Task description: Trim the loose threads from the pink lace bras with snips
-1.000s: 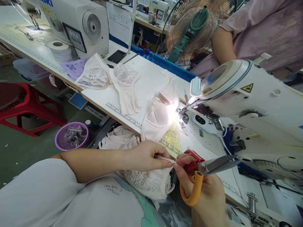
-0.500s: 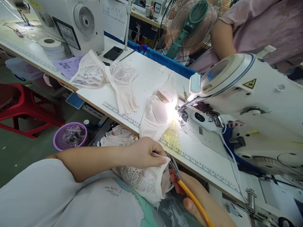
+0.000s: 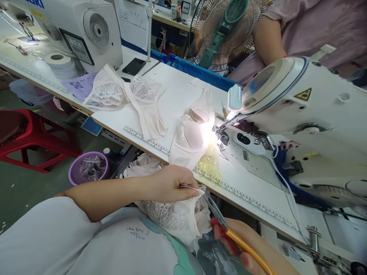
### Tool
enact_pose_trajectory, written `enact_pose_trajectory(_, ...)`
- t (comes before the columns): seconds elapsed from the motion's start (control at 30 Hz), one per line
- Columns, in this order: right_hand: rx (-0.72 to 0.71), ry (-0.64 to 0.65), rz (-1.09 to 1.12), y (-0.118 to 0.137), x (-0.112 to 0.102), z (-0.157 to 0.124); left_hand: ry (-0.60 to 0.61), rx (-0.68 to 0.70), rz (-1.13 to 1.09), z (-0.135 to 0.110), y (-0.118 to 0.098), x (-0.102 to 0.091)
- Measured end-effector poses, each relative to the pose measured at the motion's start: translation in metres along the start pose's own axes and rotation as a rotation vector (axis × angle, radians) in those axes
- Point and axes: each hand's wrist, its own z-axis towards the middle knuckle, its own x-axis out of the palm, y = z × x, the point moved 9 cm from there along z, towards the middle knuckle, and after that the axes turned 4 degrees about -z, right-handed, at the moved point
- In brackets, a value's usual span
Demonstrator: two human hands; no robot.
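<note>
My left hand (image 3: 174, 184) pinches the edge of a pale lace bra (image 3: 174, 217), which hangs over my lap in front of the table. My right hand (image 3: 237, 236) grips scissors (image 3: 219, 215) with orange and red handles. Their blades are parted and point toward the bra's edge, just right of my left fingers. Another pale bra with molded cups (image 3: 190, 133) lies under the lit needle area of the sewing machine (image 3: 286, 99). Further lace bra pieces (image 3: 146, 103) rest on the table to the left.
A second sewing machine (image 3: 86, 34) stands at the back left, with a phone (image 3: 134, 66) beside it. Yellowish clear material (image 3: 210, 162) lies near the table's ruler edge. A purple basket (image 3: 75, 172) and a red stool (image 3: 37, 141) are on the floor. A person sits beyond a fan (image 3: 223, 34).
My right hand and the scissors have drawn back a little down and right from the bra's edge, and the blades are parted wider. My left hand keeps its pinch. The view has shifted slightly.
</note>
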Motion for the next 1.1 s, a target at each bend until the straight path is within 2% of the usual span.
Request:
enact_pose_trajectory(0.2, -0.069, 0.25, 0.001, 0.003, 0.005, -0.003, 0.088, 0.092, 0.05, 0.0, -0.007, 0.004)
enact_pose_trajectory(0.3, -0.088, 0.283, -0.032, -0.002, 0.003, -0.008, 0.178, 0.108, 0.099, 0.0, -0.009, 0.011)
enact_pose_trajectory(0.4, -0.133, 0.301, -0.044, 0.006, 0.004, -0.005, 0.244, 0.087, 0.135, 0.0, -0.006, 0.017)
enact_pose_trajectory(0.5, -0.127, 0.347, -0.036, 0.022, 0.01, 0.005, 0.256, 0.119, 0.145, 0.001, -0.009, 0.017)
enact_pose_trajectory(0.6, -0.056, 0.384, 0.072, 0.031, 0.019, 0.012, 0.263, 0.135, 0.147, 0.002, -0.012, 0.016)
enact_pose_trajectory(0.73, 0.033, 0.293, 0.218, 0.022, 0.023, 0.014, 0.272, 0.102, 0.131, 0.002, -0.01, 0.013)
enact_pose_trajectory(0.83, 0.058, 0.196, 0.215, 0.009, 0.02, 0.013, 0.227, 0.071, 0.081, 0.002, -0.007, 0.011)
enact_pose_trajectory(0.9, 0.024, 0.097, 0.111, 0.006, 0.012, 0.013, 0.17, 0.049, 0.036, 0.002, -0.006, 0.009)
enact_pose_trajectory(1.0, -0.07, -0.044, -0.167, 0.01, 0.0, 0.015, 0.076, -0.015, -0.035, 0.002, -0.002, 0.005)
enact_pose_trajectory(1.1, -0.129, -0.063, -0.378, 0.015, 0.002, 0.017, 0.024, -0.143, -0.118, 0.001, 0.008, 0.003)
